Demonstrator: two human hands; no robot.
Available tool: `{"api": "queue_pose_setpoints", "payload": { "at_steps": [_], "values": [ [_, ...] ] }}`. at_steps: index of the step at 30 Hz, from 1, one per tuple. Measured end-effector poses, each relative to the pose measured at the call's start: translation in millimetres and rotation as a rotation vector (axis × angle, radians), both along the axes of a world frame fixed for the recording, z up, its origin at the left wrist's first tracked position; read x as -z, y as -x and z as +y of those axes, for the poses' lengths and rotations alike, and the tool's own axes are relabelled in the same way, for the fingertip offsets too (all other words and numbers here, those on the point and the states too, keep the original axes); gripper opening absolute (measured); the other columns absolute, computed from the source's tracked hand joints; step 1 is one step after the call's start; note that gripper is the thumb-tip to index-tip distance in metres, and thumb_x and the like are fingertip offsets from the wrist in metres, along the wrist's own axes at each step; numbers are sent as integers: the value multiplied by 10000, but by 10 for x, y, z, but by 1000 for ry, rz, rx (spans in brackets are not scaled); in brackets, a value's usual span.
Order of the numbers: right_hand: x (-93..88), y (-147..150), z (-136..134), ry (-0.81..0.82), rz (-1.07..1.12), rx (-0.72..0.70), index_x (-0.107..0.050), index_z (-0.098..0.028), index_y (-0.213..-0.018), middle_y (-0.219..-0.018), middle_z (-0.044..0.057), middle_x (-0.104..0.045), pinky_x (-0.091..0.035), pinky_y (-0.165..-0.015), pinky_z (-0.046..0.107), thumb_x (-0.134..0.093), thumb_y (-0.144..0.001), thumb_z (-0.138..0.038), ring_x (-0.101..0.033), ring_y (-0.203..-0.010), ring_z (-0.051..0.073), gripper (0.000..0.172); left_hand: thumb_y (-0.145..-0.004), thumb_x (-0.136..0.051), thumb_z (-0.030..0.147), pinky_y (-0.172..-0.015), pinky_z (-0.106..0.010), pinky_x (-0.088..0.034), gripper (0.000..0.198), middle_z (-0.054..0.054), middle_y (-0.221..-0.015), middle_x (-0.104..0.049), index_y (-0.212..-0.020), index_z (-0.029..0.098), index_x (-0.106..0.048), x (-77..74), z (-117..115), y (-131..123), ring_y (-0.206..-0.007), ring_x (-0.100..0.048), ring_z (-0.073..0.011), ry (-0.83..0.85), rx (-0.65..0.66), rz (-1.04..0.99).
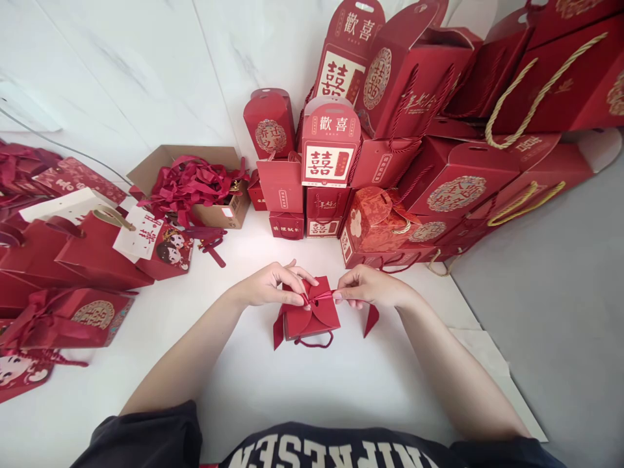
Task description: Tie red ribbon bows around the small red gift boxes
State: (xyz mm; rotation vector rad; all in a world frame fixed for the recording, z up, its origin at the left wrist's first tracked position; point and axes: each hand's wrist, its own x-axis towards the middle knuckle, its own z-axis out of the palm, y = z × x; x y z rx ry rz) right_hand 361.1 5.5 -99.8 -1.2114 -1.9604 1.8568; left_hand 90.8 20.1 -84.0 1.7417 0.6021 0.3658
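Note:
A small red gift box point(312, 315) with petal-shaped flaps sits on the white table point(312, 390) in front of me. A red ribbon point(322, 296) crosses its top, and its loose ends hang down at both sides of the box. My left hand point(270, 286) rests on the box's left side and pinches the ribbon at the middle. My right hand point(368, 287) pinches the same ribbon just right of the box. Both hands have their fingers closed on it.
A cardboard box point(229, 208) full of red ribbons stands at the back left. Red gift bags point(73, 260) lie along the left. A stack of red boxes and bags point(414, 143) fills the back right. The table edge point(487, 325) runs down the right, grey floor beyond.

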Motion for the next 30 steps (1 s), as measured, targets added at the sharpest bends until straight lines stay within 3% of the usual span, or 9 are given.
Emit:
{"api": "queue_pose_setpoints", "payload": {
  "at_steps": [5, 11, 18, 26, 30],
  "values": [
    [-8, 15, 3, -25, 17, -2, -713, -134, -774, -599, -18, -564, -379, -530, 220, -671, -760, -564, -485, -527, 88, 432, -728, -752, 443, -1192, -473, -50, 248, -60, -700, -722, -646, 210, -746, 38, -6, -29, -1068, -615, -236, -33, -116, 32],
    [-19, 33, -9, -17, 26, -6, -701, -134, -768, -595, -17, -560, -384, -538, 227, -661, -763, -574, -478, -522, 91, 443, -668, -802, 416, -1198, -452, -42, 233, -66, -850, -718, -674, 191, -745, 76, 4, -33, -990, -633, -210, -72, -150, 69],
    [2, 34, -5, -25, 34, -8, -727, -125, -807, -576, -21, -560, -352, -497, 208, -669, -789, -510, -466, -504, 76, 389, -726, -765, 365, -1201, -447, -36, 201, -15, -774, -675, -814, 185, -750, 70, -4, -45, -930, -639, -169, -101, -160, 67],
    [5, -21, -3, 106, 225, -23, -670, -122, -758, -557, -13, -608, -436, -520, 207, -756, -747, -442, -528, -495, 81, 331, -677, -795, 418, -1202, -471, -52, 377, 24, -705, -619, -963, 181, -730, 132, 6, -51, -809, -614, -146, -163, -195, 109],
    [-43, 3, -47, 116, 332, -15, -709, -112, -898, -623, 18, -664, -438, -487, 203, -721, -789, -437, -535, -482, 81, 343, -670, -798, 423, -1200, -488, -58, 369, 20, -691, -621, -944, 184, -733, 131, 0, -52, -817, -618, -159, -162, -187, 131]
  ]
}}
